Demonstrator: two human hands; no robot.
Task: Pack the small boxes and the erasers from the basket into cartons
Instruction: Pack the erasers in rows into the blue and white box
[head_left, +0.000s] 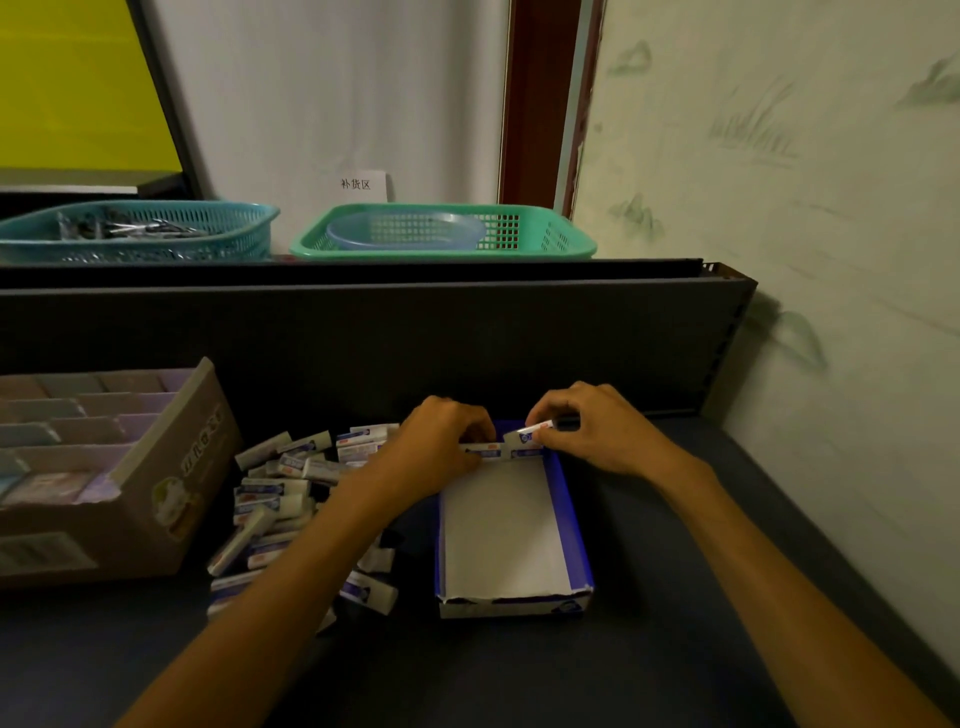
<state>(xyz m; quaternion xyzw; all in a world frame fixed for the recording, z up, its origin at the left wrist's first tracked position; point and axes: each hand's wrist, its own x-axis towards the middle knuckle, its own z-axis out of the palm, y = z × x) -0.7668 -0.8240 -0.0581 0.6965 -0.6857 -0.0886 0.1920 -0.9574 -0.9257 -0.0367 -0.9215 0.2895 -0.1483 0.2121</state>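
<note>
**Filling the carton's far end**

Pinching an eraser, the right hand tilts it over the blue carton. At nine o'clock of it, the left hand presses curled fingers on an eraser row. Loose erasers lie at the carton's nine o'clock.

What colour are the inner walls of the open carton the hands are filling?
Blue inner walls on the open cardboard carton, with a white floor; seen in the head view.

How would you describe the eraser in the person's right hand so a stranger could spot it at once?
Find the blue-walled carton on the dark table. At its far end, the right hand pinches one eraser. Unlike its neighbours lying flat, it is tilted and lifted.
</note>
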